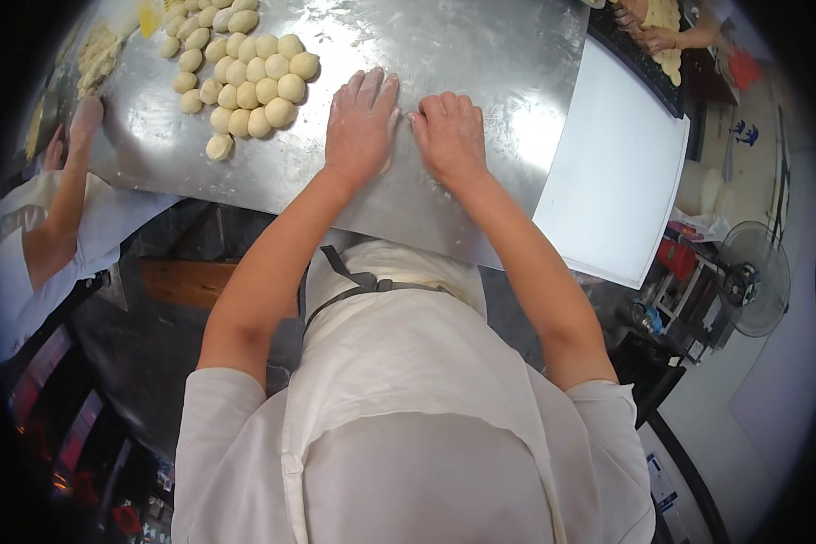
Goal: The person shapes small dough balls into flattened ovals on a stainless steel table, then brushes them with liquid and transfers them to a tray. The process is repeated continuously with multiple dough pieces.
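Many pale dough balls (266,89) sit on a metal table (480,54), most packed together in touching rows, with one ball (219,147) at the near edge of the group. Just to the right of the dough balls lies the left hand (363,127), palm down, its fingers straight out and only slightly apart, the skin dusted pale. The right hand (451,136) is farther right of the dough balls, its fingers bent and held close together, thumb side toward the left hand (whether anything lies beneath either palm, I cannot tell). Neither hand touches the dough balls.

To the left of the dough balls, a co-worker's hand (87,118) is at the side of the table, near a lumpy pale mass (98,59); its finger state is too unclear to tell. Well to the right of the dough balls is a white panel (607,172), and beyond it a fan (754,281). Also far right of them, another person's hand (655,39) is at yellowish dough (664,16) by a black tray (657,86)
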{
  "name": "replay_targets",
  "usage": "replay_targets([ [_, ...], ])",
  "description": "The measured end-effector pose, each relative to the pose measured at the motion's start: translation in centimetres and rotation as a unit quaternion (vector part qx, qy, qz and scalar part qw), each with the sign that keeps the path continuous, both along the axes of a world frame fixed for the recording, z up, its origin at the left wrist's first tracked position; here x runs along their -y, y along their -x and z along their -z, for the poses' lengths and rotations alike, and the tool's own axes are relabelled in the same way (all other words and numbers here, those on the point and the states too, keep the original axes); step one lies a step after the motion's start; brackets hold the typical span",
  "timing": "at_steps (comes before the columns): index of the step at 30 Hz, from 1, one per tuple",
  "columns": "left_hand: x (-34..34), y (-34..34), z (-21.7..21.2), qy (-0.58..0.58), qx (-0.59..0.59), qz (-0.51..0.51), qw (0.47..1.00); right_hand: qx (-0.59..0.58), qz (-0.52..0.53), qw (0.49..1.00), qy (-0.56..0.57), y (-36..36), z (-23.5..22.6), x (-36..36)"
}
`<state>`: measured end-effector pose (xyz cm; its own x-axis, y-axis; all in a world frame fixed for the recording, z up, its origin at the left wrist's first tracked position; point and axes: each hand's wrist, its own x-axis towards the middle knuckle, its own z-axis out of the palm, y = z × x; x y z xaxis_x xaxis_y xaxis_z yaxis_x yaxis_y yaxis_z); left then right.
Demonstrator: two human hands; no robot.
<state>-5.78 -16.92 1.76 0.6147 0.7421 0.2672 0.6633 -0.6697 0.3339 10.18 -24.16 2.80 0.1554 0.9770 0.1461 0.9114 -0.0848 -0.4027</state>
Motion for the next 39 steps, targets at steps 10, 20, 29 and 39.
replay_targets([
  [10,-2.4,2.2,-1.3,0.247,0.157,0.012,0.956,-0.215,0.064,0.973,0.051,-2.3,-1.3,1.0],
  [20,3.3,5.8,-4.4,0.344,0.113,-0.016,0.932,-0.28,0.154,0.946,0.054,-0.1,-4.5,6.9],
  [29,1.1,9.1,-2.4,0.114,0.17,0.127,0.971,-0.114,0.074,0.984,-0.111,-0.7,-1.2,9.6],
  [39,-1.1,5.0,-2.5,0.248,0.065,0.114,0.96,-0.141,0.188,0.971,0.029,0.9,-1.6,6.4],
])
